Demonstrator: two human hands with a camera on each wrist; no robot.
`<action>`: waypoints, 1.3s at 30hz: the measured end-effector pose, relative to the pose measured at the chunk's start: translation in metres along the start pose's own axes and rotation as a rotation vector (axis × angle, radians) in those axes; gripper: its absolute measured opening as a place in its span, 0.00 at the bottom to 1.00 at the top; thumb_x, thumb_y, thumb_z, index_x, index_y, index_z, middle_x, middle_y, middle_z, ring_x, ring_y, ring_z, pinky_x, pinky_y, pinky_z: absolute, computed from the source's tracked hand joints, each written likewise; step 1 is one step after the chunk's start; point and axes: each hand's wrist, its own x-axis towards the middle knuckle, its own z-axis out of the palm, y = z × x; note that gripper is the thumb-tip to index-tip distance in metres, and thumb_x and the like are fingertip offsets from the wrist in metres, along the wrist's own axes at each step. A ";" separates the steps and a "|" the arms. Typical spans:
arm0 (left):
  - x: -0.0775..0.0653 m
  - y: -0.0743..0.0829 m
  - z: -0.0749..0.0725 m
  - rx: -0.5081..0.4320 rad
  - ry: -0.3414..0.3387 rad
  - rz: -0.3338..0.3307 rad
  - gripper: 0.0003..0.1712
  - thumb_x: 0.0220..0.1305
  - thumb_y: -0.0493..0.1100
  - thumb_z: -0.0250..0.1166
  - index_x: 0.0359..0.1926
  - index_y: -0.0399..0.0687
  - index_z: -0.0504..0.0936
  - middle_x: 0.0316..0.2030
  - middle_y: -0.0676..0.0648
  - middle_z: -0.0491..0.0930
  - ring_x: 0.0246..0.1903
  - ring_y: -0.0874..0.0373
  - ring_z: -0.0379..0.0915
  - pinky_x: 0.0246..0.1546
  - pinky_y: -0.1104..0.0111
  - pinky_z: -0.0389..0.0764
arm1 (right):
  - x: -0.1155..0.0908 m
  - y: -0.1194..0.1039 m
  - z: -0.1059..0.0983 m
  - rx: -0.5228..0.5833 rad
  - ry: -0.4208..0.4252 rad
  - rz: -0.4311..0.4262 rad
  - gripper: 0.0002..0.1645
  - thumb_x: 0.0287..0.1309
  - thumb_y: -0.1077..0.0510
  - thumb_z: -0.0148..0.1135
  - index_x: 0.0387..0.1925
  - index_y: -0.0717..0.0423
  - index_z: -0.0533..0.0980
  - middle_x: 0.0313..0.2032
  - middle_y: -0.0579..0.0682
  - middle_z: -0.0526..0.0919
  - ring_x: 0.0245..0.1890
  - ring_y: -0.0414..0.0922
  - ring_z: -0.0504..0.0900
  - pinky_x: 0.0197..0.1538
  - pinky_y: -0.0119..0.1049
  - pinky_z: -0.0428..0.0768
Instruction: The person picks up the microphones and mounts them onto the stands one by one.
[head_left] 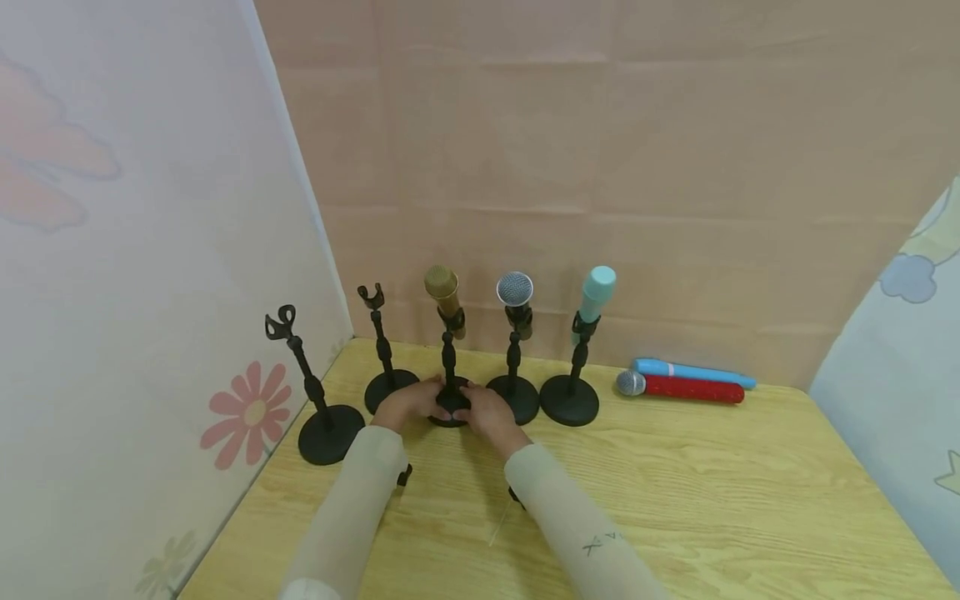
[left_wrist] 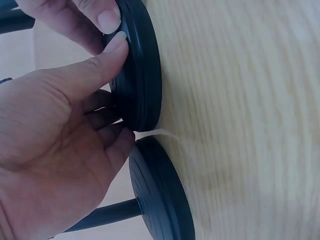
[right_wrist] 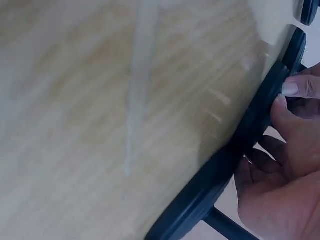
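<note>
A black microphone stand holding a gold microphone is third from the left in a row on the table. My left hand grips the left side of its round base, thumb on top and fingers at the rim. From the other side my right hand holds the same base, its thumb near the left thumb. The left hand's fingers also come close to the neighbouring base. To the right stand a silver-headed microphone and a light-blue microphone, each on its own stand.
Two stands with bare clips are at the left, a nearer stand and a farther stand. A red microphone and a blue microphone lie at the back right of the wooden table. Walls border the back and sides.
</note>
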 end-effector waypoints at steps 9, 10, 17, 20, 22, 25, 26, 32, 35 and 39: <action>0.008 -0.007 -0.004 -0.046 -0.005 -0.002 0.46 0.69 0.44 0.68 0.78 0.35 0.54 0.79 0.35 0.45 0.78 0.40 0.43 0.75 0.48 0.52 | 0.004 0.005 0.012 0.032 0.087 -0.018 0.35 0.66 0.47 0.65 0.70 0.57 0.71 0.72 0.57 0.68 0.69 0.58 0.71 0.67 0.52 0.72; 0.008 -0.007 -0.003 -0.051 -0.005 -0.004 0.46 0.69 0.44 0.67 0.78 0.35 0.53 0.79 0.36 0.45 0.78 0.40 0.43 0.76 0.48 0.51 | 0.004 0.006 0.014 0.032 0.095 -0.023 0.35 0.67 0.47 0.65 0.70 0.57 0.71 0.72 0.57 0.69 0.69 0.58 0.71 0.67 0.52 0.72; 0.007 -0.009 -0.001 -0.043 0.010 -0.003 0.45 0.71 0.47 0.66 0.79 0.39 0.53 0.80 0.38 0.45 0.78 0.42 0.43 0.75 0.47 0.52 | 0.003 0.006 0.017 0.020 0.112 -0.029 0.34 0.69 0.48 0.63 0.70 0.57 0.71 0.72 0.59 0.68 0.69 0.58 0.69 0.68 0.53 0.71; 0.006 -0.009 0.002 -0.048 0.019 -0.006 0.45 0.71 0.47 0.65 0.79 0.39 0.52 0.80 0.39 0.45 0.78 0.43 0.43 0.75 0.48 0.52 | 0.001 0.005 0.014 0.001 0.075 -0.030 0.34 0.70 0.48 0.62 0.71 0.57 0.69 0.73 0.59 0.65 0.71 0.58 0.67 0.69 0.53 0.70; 0.006 -0.010 0.005 -0.049 0.037 -0.005 0.45 0.71 0.46 0.65 0.79 0.39 0.52 0.80 0.39 0.45 0.78 0.43 0.44 0.75 0.48 0.53 | -0.001 0.006 0.010 -0.003 0.040 -0.041 0.34 0.71 0.49 0.61 0.72 0.57 0.68 0.74 0.59 0.64 0.72 0.58 0.66 0.70 0.53 0.69; 0.005 -0.011 0.011 -0.022 0.081 0.007 0.43 0.72 0.47 0.64 0.78 0.37 0.54 0.79 0.38 0.48 0.77 0.41 0.47 0.74 0.48 0.56 | -0.007 0.008 -0.001 0.015 -0.010 -0.062 0.32 0.72 0.51 0.61 0.71 0.58 0.68 0.73 0.59 0.66 0.71 0.58 0.67 0.70 0.52 0.69; 0.004 -0.012 0.014 -0.011 0.102 0.018 0.43 0.72 0.47 0.63 0.78 0.37 0.55 0.79 0.37 0.49 0.77 0.40 0.48 0.74 0.48 0.57 | -0.010 0.009 -0.006 0.014 -0.022 -0.073 0.31 0.72 0.51 0.60 0.71 0.58 0.69 0.72 0.60 0.67 0.71 0.58 0.68 0.70 0.52 0.69; -0.018 -0.020 0.031 -0.041 0.265 0.039 0.38 0.74 0.49 0.62 0.75 0.35 0.61 0.75 0.33 0.57 0.73 0.36 0.55 0.70 0.45 0.63 | -0.034 0.023 -0.039 -0.022 -0.065 -0.174 0.25 0.72 0.54 0.60 0.66 0.58 0.75 0.66 0.59 0.74 0.67 0.58 0.72 0.67 0.53 0.72; -0.034 -0.021 0.032 -0.047 0.325 0.028 0.37 0.73 0.48 0.63 0.75 0.34 0.62 0.74 0.31 0.59 0.72 0.34 0.56 0.69 0.43 0.64 | -0.046 0.032 -0.055 -0.029 -0.067 -0.201 0.25 0.71 0.55 0.61 0.65 0.58 0.75 0.65 0.58 0.76 0.67 0.58 0.72 0.67 0.53 0.71; -0.045 -0.021 0.031 -0.002 0.395 0.019 0.35 0.73 0.46 0.63 0.72 0.32 0.65 0.70 0.29 0.63 0.70 0.31 0.58 0.67 0.42 0.65 | -0.063 0.051 -0.071 -0.027 -0.061 -0.185 0.25 0.70 0.55 0.63 0.65 0.58 0.75 0.64 0.58 0.76 0.66 0.58 0.73 0.67 0.53 0.72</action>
